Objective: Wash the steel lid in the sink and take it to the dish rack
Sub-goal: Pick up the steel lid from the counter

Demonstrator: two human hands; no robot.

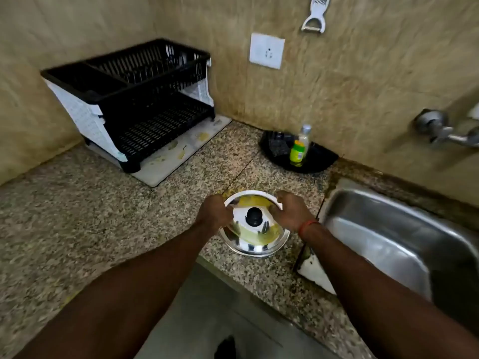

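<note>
A person's two hands close on a steel lid (pixel 255 230) that lies knob-up on a speckled granite counter (pixel 103 216), just left of the sink (pixel 388 229). The left hand (pixel 215 215) grips the lid's left rim and the right hand (pixel 291 213), a red thread at its wrist, curls over the upper right rim, so the lid sits between the two hands with its black knob (pixel 254 216) bare in the middle. Both hands appear clamped on the edge rather than the knob, probably because the polished dome carries yellowish smears and a two-sided hold keeps a slick, flat disc level when it is lifted. Whether the lid has left the counter cannot be told; its near edge looks to be touching the stone. The sink basin stands empty to the right, below a wall tap (pixel 440 129), and the washing has evidently not begun. The black dish rack (pixel 134 99), the lid's final stop, waits in the far left corner, well apart from the hands. A green soap bottle (pixel 297 152) stands on a black tray by the wall.
</note>
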